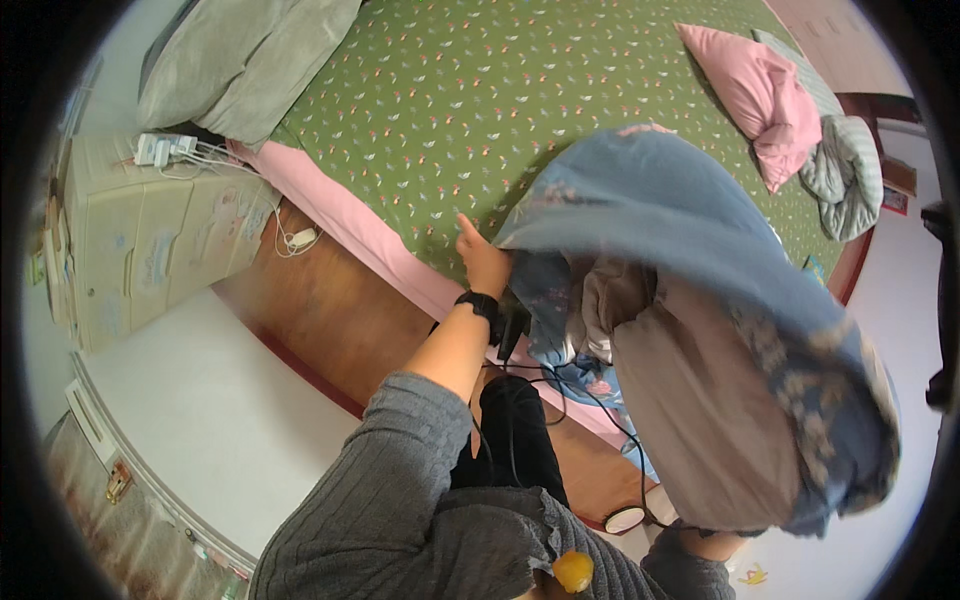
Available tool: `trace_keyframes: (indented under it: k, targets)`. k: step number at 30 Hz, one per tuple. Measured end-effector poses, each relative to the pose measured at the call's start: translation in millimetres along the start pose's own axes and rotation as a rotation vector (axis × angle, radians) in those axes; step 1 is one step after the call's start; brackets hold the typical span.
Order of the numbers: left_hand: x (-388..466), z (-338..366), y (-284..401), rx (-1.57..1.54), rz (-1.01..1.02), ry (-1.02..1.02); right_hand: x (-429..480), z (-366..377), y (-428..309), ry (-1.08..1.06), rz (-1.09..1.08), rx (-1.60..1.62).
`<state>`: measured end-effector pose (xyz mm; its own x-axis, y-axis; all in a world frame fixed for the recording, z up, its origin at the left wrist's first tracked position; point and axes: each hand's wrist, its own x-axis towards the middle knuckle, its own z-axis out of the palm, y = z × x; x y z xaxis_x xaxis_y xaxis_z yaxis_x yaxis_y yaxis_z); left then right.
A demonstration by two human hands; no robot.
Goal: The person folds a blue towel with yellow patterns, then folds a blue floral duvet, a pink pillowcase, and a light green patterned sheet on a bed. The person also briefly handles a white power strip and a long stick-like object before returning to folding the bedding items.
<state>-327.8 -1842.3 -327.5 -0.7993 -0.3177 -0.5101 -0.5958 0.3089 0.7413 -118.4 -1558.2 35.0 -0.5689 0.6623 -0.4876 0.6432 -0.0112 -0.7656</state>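
Observation:
A blue floral quilt with a plain brownish inner side bulges up over the near right part of the bed, partly blurred. My left hand, with a black band at the wrist, grips the quilt's left edge; its index finger sticks out. Below the quilt's lower right end my right wrist shows, while the hand itself is hidden by the cloth. Under the lifted quilt lies more bunched fabric, brown and pale. Black cables hang in front of my body.
A green patterned sheet covers the bed. Grey cushions lie at upper left, a pink pillow and striped bedding at upper right. A cream drawer cabinet carries a power strip. A white plug block lies on wooden flooring.

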Motion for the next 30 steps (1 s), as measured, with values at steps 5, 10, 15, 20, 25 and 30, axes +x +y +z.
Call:
trace_keyframes:
  k: [5, 10, 15, 20, 25, 30]
  targets:
    - [1.6, 18.0, 6.1, -0.379, 0.205, -0.433, -36.0, -68.5, 56.4, 0.202, 0.055, 0.014]
    - [-68.2, -16.3, 83.7, -0.705, -0.189, -0.549, -23.5, -121.2, 53.7, 0.36, -0.072, 0.03]
    - [-61.9, -116.4, 225.3, -0.15, 0.518, -0.386, -2.2, -156.3, 9.7, 0.507, -0.239, 0.022]
    - [-6.1, -225.9, 359.3, -0.111, 0.746, -0.261, 12.0, -142.7, -66.1, 0.616, -0.416, 0.025]
    - [100.7, -270.8, 428.0, 0.208, 0.892, -0.152, 26.9, -59.4, -151.3, 0.619, -0.532, 0.01]
    - [226.8, -207.7, 378.0, 0.081, 0.368, -0.298, 64.3, 139.7, -181.9, 0.343, -0.44, -0.052]
